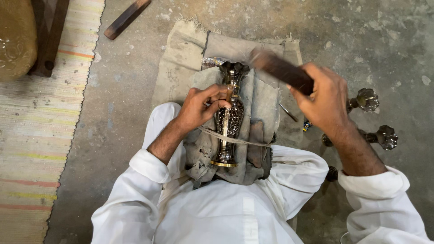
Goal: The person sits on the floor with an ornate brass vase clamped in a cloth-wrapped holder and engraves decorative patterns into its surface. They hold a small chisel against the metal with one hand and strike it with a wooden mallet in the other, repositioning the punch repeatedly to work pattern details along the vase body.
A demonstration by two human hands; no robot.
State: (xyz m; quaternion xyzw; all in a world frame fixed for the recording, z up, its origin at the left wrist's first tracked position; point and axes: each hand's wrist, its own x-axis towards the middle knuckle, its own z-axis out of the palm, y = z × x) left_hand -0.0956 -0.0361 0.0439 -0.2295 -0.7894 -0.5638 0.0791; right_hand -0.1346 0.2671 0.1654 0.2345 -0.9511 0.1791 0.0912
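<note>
Left hand pins the vase with a small tool; right hand grips a raised mallet. A sloppy hit could dent it.

Bare grey concrete floor, stained and pitted. A striped woven rug covers the left side. On it at far left, a dark wooden furniture leg. A worn burlap cloth lies mid-floor.
</note>
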